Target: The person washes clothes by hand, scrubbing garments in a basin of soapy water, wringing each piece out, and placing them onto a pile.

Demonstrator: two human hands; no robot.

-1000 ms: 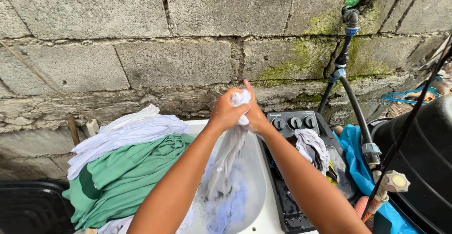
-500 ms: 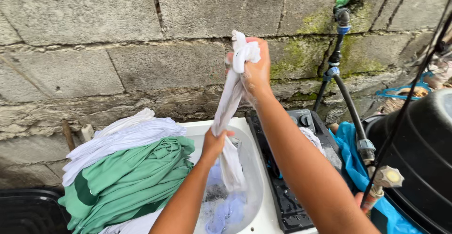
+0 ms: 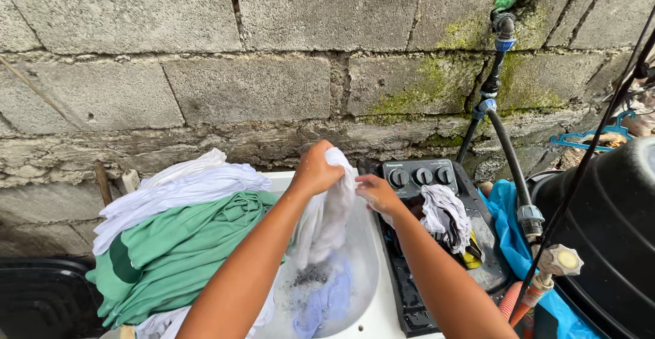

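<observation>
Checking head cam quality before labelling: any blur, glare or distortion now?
Head view: flat daylight, no glare or hard shadows; block wall sharp; right hand slightly motion-blurred by the white cloth; wide-angle bending at the edges, seen in the black tank.

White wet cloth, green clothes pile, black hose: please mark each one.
White wet cloth [image 3: 327, 216], head view, hanging middle.
Green clothes pile [image 3: 177, 257], head view, top fold.
Black hose [image 3: 508, 154], head view, curved middle.
</observation>
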